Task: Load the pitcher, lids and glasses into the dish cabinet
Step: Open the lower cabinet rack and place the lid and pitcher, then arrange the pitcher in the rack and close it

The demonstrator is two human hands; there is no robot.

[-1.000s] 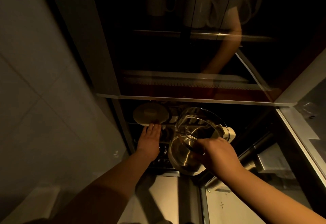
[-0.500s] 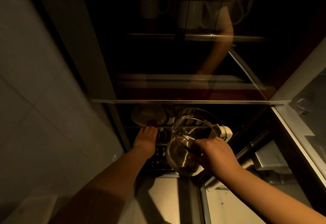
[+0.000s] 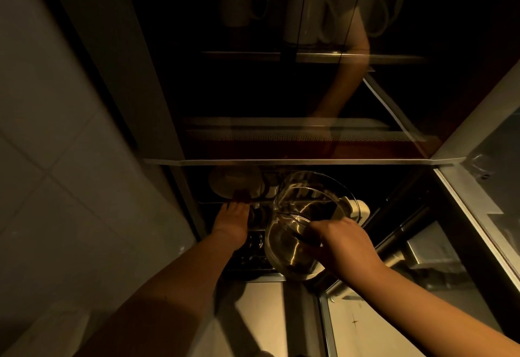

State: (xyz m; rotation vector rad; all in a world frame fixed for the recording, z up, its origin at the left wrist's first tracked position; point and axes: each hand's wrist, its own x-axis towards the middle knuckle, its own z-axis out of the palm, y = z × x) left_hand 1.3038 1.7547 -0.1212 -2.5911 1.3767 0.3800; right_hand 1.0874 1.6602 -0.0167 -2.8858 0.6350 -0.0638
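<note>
The right hand (image 3: 344, 247) was closed around the handle of a clear glass pitcher (image 3: 304, 224), holding it tilted on its side over the dark rack (image 3: 253, 255) of the lower drawer of the dish cabinet, near the rack's right side. The pitcher looked empty. Beyond its mouth a white fitting (image 3: 358, 210) showed at the rack's right edge. The left hand (image 3: 232, 223) lay flat, fingers together and extended, on the rack's left part, its fingertips reaching a round pale lid (image 3: 235, 180) at the back left corner. Small glasses (image 3: 270, 187) stood just beside the lid, dimly lit. Above, behind dark glass, white mugs (image 3: 304, 16) sat on a shelf. A grey tiled wall (image 3: 56, 159) closed the left side; a pale cabinet door (image 3: 478, 137) stood to the right.
</note>
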